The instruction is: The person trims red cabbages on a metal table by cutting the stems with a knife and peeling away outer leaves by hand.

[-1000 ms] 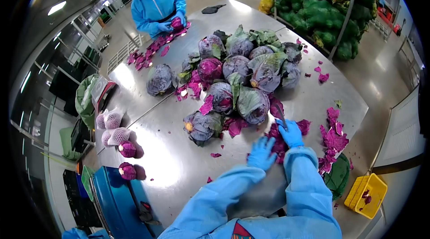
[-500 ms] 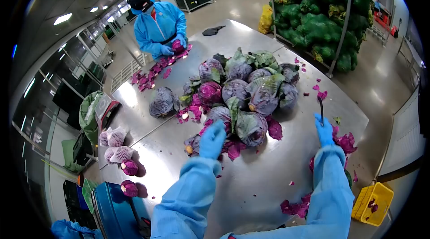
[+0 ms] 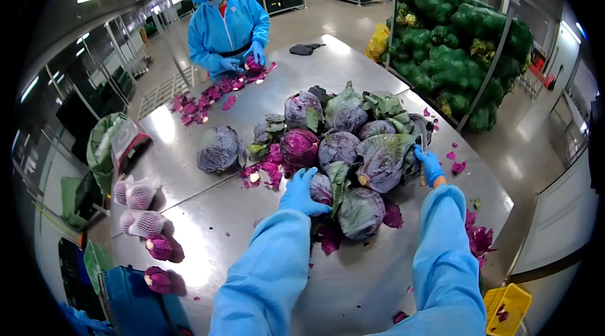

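Cabbage [image 3: 321, 189], red and dusky-skinned, sat at the near left of a heap of red cabbages [image 3: 381, 161] on the steel table [image 3: 208, 229], partly covered by the gloved left hand [image 3: 299, 193]. Those fingers were spread along its left and near sides; whether they gripped or merely touched could not be told. The gloved right hand [image 3: 430, 166] was closed around a knife [image 3: 424, 139] by the heap's right side. The cabbage looked dense and stiff, probably weighty, apt to roll, its waxy skin likely slippery. A wide palm around its sides seemed surer than the loose green leaf [image 3: 338, 180] beside it, which might tear.
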A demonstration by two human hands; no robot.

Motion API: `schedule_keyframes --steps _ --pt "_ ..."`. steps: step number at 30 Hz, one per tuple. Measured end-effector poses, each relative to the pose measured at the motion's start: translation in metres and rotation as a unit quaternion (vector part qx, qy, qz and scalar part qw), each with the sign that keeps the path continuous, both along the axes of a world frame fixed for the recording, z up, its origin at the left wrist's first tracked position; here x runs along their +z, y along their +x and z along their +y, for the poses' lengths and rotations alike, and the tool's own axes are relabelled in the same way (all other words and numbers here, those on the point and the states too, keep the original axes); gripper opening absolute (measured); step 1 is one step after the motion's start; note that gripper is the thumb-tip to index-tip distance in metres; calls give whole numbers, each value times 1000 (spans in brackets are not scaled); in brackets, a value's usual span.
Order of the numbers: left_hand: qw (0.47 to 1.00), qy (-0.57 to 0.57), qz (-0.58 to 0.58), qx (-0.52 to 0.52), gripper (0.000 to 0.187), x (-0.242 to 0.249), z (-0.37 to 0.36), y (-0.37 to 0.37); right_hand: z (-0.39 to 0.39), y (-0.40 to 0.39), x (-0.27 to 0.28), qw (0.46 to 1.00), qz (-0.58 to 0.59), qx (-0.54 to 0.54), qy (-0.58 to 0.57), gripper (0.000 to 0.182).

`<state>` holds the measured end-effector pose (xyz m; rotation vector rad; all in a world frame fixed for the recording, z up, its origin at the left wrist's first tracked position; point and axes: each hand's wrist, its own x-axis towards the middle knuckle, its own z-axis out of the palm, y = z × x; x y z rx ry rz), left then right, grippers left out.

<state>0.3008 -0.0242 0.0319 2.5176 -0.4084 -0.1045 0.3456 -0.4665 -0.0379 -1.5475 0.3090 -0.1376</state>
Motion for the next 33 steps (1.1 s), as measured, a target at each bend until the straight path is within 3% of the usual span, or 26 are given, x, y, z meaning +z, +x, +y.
schedule_keyframes --steps 2,5,8,10,12,14,16,18,20,21,22,23,24,25,26,27,28,29,30,31,32,33 --pt "999 -6 -22 28 112 -2 6 -14 12 -9 2 999 22 12 43 42" --pt "996 -31 -29 82 107 -10 25 -36 55 -27 3 992 16 118 27 39" --pt "985 -53 -38 159 106 -12 54 -64 118 -39 -53 986 -60 155 12 42" --pt "974 -72 -54 210 107 -11 75 -79 186 -66 1 989 -98 106 -28 46" --pt "958 -12 -69 277 106 -6 91 -96 222 -73 4 982 -124 109 -87 49" --pt "934 -7 -97 343 104 -19 115 -105 252 -73 -7 963 -151 145 -169 42" --pt "911 -23 -42 410 104 -30 143 -111 279 -79 15 928 -172 235 -234 31" --pt "919 -80 -28 385 104 -48 185 -112 308 -78 11 901 -212 272 -264 26" --pt "942 -169 56 284 106 -39 206 -118 310 -64 0 859 -293 350 -233 29" --pt "945 -212 94 230 107 -29 221 -118 303 -56 5 858 -202 423 -208 29" --pt "962 -220 115 118 92 -18 240 -118 283 -41 24 843 -110 492 -186 30" --pt "966 -93 209 124 83 -7 273 -104 262 -21 41 844 -118 486 -193 28" --pt "944 27 306 118 77 -3 295 -77 229 3 55 866 -206 391 -234 27" --pt "926 193 282 158 69 48 251 -61 194 30 66 867 -303 263 -296 28" --pt "934 202 214 203 71 62 224 -42 158 58 75 839 -379 116 -372 30" --pt "970 111 98 194 71 66 199 -22 117 85 82 788 -419 -26 -451 32" --pt "981 64 -1 184 66 72 166 -3 78 102 95 787 -342 -72 -509 33" --pt "991 26 -79 106 59 80 132 26 37 121 93 763 -311 -168 -541 32" --pt "992 1 -104 70 54 79 104 53 -2 134 79 712 -261 -247 -603 31" --pt "979 25 -193 67 50 53 87 86 -30 143 61 829 -219 -189 -478 33" --pt "978 9 -207 21 61 51 61 108 -55 144 37 917 -166 -125 -340 35" --pt "964 85 -248 45 68 48 31 116 -74 144 19 974 -103 -56 -195 36"
